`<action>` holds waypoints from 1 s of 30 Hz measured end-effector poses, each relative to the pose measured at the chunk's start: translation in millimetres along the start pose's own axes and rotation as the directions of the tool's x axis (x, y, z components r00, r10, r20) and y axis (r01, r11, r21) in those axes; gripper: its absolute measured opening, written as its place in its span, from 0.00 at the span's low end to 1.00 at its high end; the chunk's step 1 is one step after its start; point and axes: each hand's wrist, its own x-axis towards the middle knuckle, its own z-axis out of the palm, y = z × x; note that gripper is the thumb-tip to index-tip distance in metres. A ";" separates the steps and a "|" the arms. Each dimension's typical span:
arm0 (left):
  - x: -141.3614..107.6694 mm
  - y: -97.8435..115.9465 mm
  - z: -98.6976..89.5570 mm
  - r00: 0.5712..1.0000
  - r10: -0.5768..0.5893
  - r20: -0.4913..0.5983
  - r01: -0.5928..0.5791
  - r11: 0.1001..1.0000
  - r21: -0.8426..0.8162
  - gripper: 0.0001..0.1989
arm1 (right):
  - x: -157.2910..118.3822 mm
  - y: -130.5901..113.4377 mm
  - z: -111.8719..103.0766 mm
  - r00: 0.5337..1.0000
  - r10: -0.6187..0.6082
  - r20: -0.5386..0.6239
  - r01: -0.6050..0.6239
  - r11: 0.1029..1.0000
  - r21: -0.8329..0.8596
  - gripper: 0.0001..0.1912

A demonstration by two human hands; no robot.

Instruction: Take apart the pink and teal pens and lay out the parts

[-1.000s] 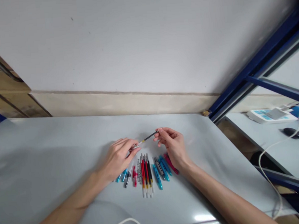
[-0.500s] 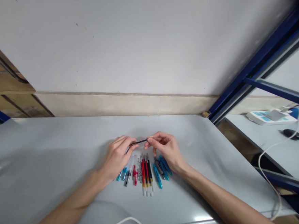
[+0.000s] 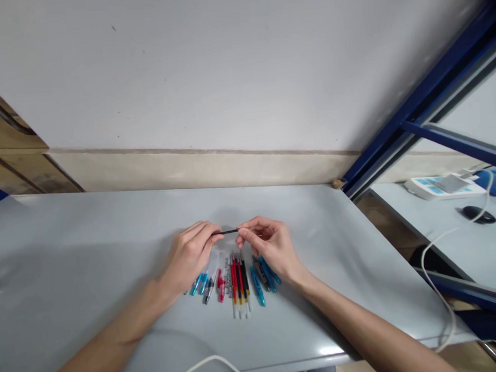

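A thin black pen refill spans the gap between my hands, level above the table. My left hand pinches its left end, and my right hand grips the right end between thumb and fingers. Just below lie several red and black refills side by side. Left of them are clear springs, a red-tipped clear pen barrel and others with black and blue tips. Blue pen parts and a grey one lie under my right hand, which partly covers them.
The grey table meets a white wall at the back. A white cable crosses the front edge. Beyond a blue frame on the right, another table holds a black mouse and a white device.
My hands have drawn slightly closer together, and the refill between them is now more level, with less of it showing. The view has shifted a little.
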 end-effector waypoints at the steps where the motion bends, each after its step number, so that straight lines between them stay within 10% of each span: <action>1: 0.2 -1.1 0.4 1.000 -0.008 0.009 0.008 1.000 -0.011 0.06 | 0.3 0.9 -0.1 1.000 -0.009 -0.010 0.009 1.000 0.000 0.14; 30: 0.8 -1.4 -7.6 0.999 0.047 0.012 -0.048 0.991 0.122 0.11 | -1.5 -6.1 -1.9 0.979 0.106 0.172 -0.092 0.992 -0.086 0.18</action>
